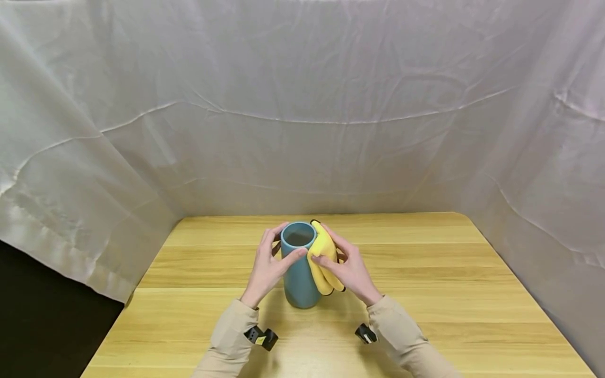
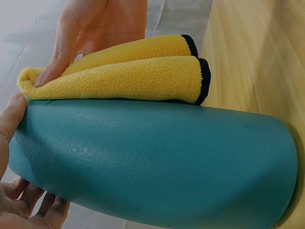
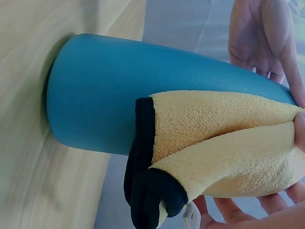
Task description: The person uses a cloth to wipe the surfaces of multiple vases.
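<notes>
A tall blue-green vase (image 1: pixel 299 286) stands upright on the wooden table, its round mouth facing up. My left hand (image 1: pixel 266 266) grips it near the rim, thumb in front and the other fingers around the far left side. Against the vase's right side lies a folded yellow cloth (image 1: pixel 323 251) with black edging, pinched by my right hand (image 1: pixel 352 270) near the top. In the left wrist view the plush cloth (image 2: pixel 138 78) hangs in folds along the vase (image 2: pixel 157 157). The right wrist view shows its black-trimmed end partway down the vase (image 3: pixel 100 90).
The light wooden table (image 1: pixel 425 294) reaches out on both sides of the vase. Pale grey curtains (image 1: pixel 302 147) enclose it at the back and sides. A dark area (image 1: pixel 47 315) lies beyond the table's left edge. Small black devices (image 1: pixel 270 339) sit at both wrists.
</notes>
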### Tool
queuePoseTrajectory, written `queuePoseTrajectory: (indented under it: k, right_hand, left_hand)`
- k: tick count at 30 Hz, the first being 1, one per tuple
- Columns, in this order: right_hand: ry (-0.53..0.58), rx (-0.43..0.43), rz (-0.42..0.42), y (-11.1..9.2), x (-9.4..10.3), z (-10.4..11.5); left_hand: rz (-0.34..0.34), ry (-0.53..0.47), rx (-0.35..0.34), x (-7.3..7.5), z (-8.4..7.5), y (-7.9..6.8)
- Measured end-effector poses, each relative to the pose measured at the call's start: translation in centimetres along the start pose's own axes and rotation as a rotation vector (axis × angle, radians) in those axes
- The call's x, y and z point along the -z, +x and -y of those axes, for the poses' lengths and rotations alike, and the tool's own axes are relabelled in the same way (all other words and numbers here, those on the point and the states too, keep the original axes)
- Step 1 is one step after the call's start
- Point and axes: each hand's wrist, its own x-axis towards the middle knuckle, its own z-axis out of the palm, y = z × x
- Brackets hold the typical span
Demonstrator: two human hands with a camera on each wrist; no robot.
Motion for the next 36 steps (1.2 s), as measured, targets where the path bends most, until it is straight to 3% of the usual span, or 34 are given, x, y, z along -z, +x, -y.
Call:
queuePoseTrajectory:
  k: [16, 36]
  right_hand:
    - [0.006, 0.000, -0.006, -0.3, 0.0, -0.8]
    - [-0.036, -0.100, 0.032, -2.4, -0.1, -6.2]
  left_hand:
    - [0.001, 0.005, 0.002, -0.1, 0.0, 0.0]
    - [-0.003, 0.000, 0.002, -0.2, 0.0, 0.0]
